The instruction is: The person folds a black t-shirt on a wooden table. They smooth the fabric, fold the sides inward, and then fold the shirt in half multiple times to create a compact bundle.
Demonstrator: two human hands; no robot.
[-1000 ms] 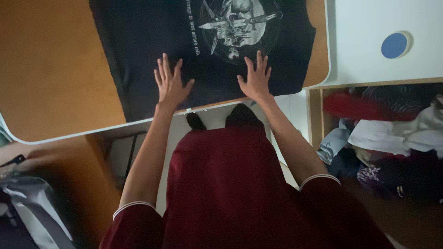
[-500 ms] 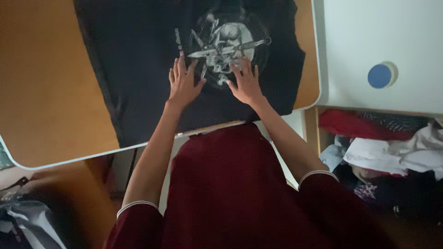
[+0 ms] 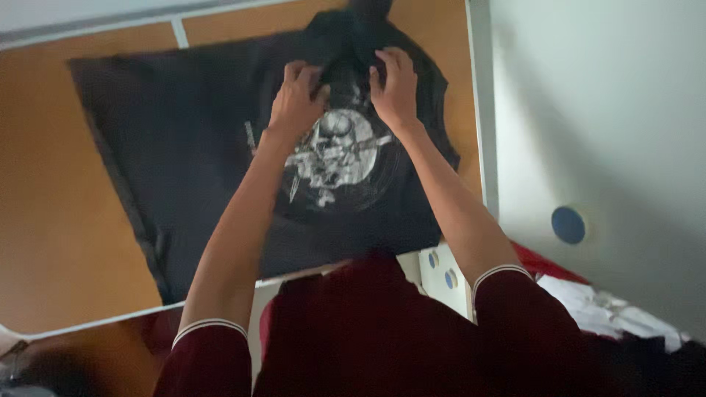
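A black T-shirt (image 3: 184, 147) with a round white print lies spread flat on an orange-brown table (image 3: 44, 220). Both my arms reach across it to its far end. My left hand (image 3: 296, 99) has its fingers curled into the cloth just above the print, near the collar. My right hand (image 3: 396, 87) grips the same bunched cloth a little to the right. The fabric rises in a small fold between the two hands. I wear a dark red top with white-trimmed sleeves.
A white cabinet (image 3: 588, 110) with a round blue knob (image 3: 568, 224) stands along the table's right edge. Below it, a heap of red and white clothes (image 3: 603, 309) shows. The table's white-edged near rim (image 3: 88, 323) runs at lower left.
My hands slid from the shirt's near hem up over the print to the collar end, and went from flat and spread to closed on the cloth. The view tilted forward.
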